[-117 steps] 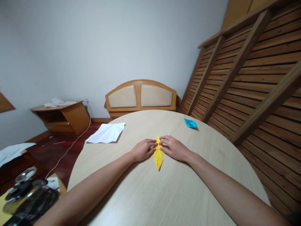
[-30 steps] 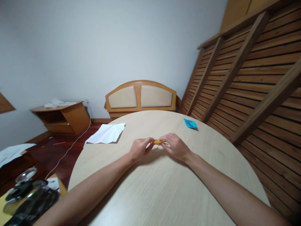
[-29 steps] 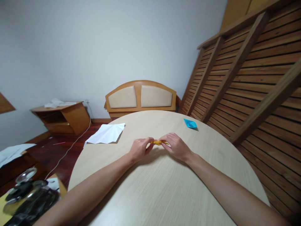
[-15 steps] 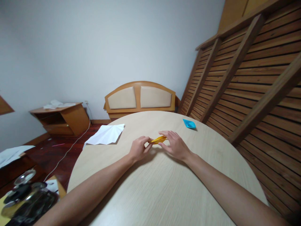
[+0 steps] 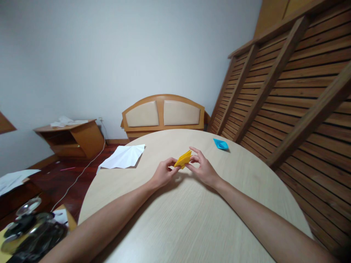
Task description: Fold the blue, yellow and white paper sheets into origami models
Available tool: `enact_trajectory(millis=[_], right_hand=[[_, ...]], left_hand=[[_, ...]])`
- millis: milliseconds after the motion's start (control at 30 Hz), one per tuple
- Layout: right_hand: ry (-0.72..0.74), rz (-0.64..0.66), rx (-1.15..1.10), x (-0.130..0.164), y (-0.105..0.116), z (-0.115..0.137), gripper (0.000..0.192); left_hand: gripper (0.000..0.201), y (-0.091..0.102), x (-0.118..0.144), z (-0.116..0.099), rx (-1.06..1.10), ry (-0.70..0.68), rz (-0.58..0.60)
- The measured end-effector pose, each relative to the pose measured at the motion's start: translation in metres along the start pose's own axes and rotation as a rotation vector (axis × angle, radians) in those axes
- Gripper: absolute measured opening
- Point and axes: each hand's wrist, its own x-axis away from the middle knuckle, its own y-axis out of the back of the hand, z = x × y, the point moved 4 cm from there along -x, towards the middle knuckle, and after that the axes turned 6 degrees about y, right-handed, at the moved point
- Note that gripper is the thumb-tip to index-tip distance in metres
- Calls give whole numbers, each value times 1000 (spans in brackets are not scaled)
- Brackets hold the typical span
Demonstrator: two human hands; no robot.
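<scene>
One yellow origami piece (image 5: 182, 160) sits between the person's left hand (image 5: 163, 172) and right hand (image 5: 203, 167), over the middle of the pale round table (image 5: 175, 226), seemingly lifted just clear of the top. From where I stand, its long axis runs aslant, from a near left point to a far right one, so the near end belongs to the left hand and the far tip rises beside the right. The left hand is narrow, thumb and fingers pinching that near left end. The right hand is looser: its thumb and bent fingers seem to hold the lower right edge, while the forefinger stands raised and free by the upper tip. Neither hand is clearly nearer, as both touch the paper. The piece looks like a slim, sharp-cornered lozenge, bright yellow, its layers stacked along the upper edge and a small flap poking out below; the finer creases are too small to make out. Beyond the right hand, at the far right, lies a blue origami boat (image 5: 221, 144); at the far left a creased white sheet (image 5: 122, 157) reaches the table's edge.
</scene>
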Motion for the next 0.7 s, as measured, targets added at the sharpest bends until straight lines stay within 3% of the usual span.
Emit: enact_trajectory(millis=[233, 533, 700], right_hand=[[-15, 40, 21, -5, 5, 7, 20], [-124, 72, -175, -4, 2, 0, 27], [-171, 63, -171, -5, 6, -1, 30]], left_hand=[[44, -3, 1, 3, -52, 29, 105], [41, -8, 4, 1, -61, 17, 220], [40, -11, 6, 2, -65, 31, 284]])
